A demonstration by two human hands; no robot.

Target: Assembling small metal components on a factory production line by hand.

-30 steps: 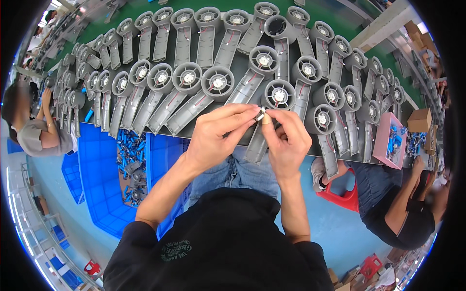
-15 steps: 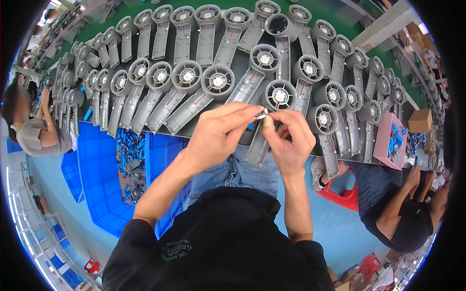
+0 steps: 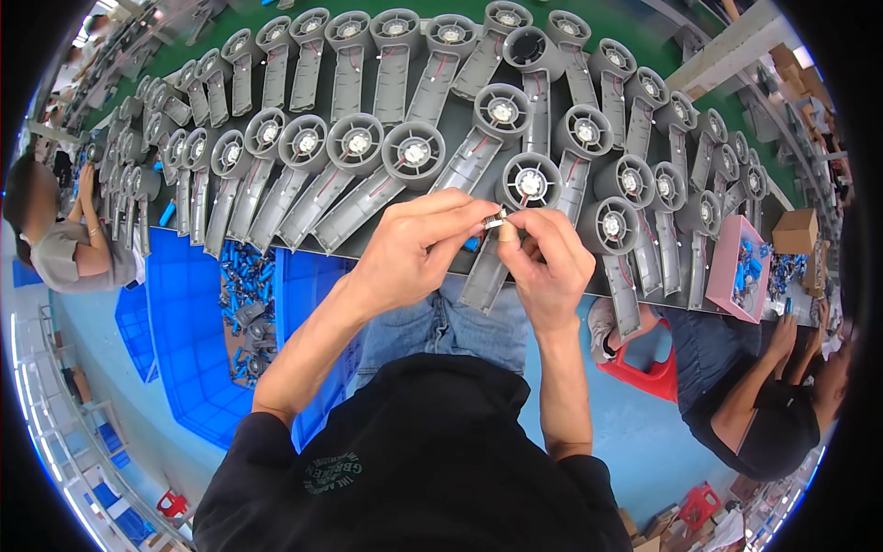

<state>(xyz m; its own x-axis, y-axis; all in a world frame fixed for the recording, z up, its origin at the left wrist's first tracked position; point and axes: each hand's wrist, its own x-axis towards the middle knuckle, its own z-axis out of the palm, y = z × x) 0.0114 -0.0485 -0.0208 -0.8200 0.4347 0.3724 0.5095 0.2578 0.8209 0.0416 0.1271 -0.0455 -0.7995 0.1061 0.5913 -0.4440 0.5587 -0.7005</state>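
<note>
Nearest the camera, above the person's black shirt and blue jeans, the left hand (image 3: 414, 253) and the right hand (image 3: 549, 262) meet at the near edge of the bench (image 3: 644, 28), fingertips pressed together on a small silvery metal part (image 3: 497, 221) pinched between them; the part is too small to tell its exact shape. Just under the hands a grey housing (image 3: 515, 221), a round fan-like head on a long flat handle, lies with its handle overhanging the near edge, seemingly the piece in hand and not yet finished. Beyond it, rows of matching grey housings (image 3: 359, 147), matte moulded plastic with red wires along the handles, cover the green-topped bench to its far edge. Whether these are done cannot be told. Below the left end sits a blue crate (image 3: 193, 313) of small blue parts; at the right end stands a pink box (image 3: 731, 276).
</note>
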